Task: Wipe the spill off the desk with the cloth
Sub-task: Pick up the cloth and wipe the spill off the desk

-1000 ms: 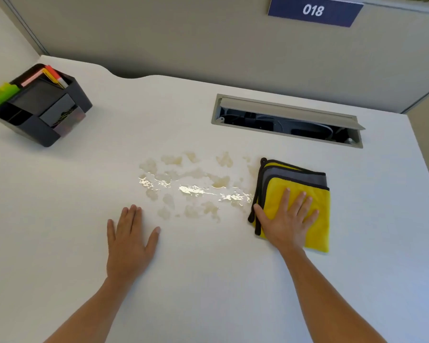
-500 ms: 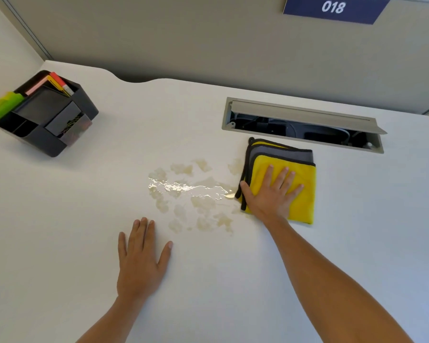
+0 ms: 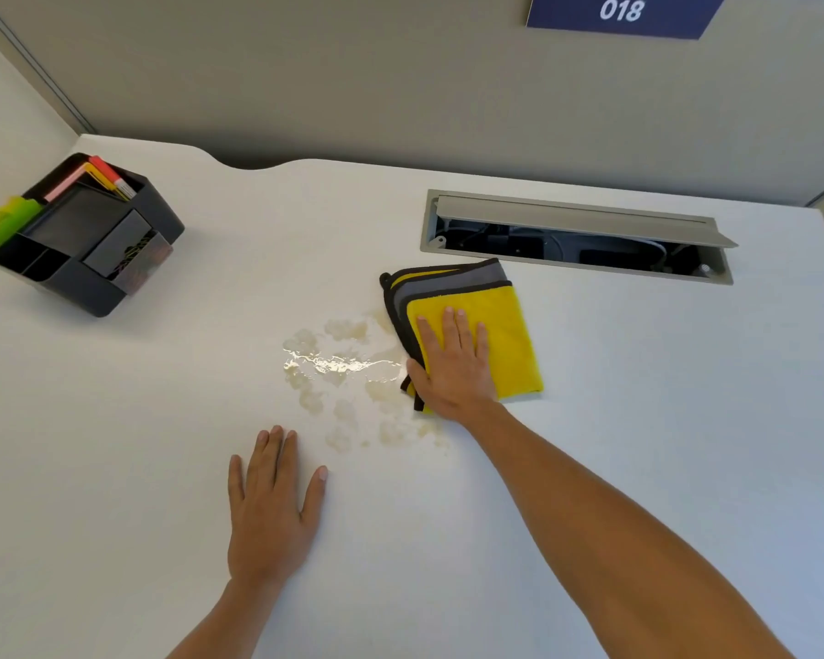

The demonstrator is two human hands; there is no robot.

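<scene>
Left hand (image 3: 270,511): flat, fingers spread, gripping nothing, near the desk's (image 3: 115,468) front edge, likely as a brace. Spill (image 3: 343,373): mid-desk, mostly unwiped. Right hand (image 3: 453,368): palm flat, pressing the folded yellow cloth (image 3: 510,335) at the spill's right margin, placed to sweep leftward.

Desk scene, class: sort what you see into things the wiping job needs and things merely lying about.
Belongs to the job:
yellow cloth
spill
desk
right hand, flat on the cloth
left hand, flat on the desk

Just lying about:
black organiser
open cable hatch
018 sign
</scene>
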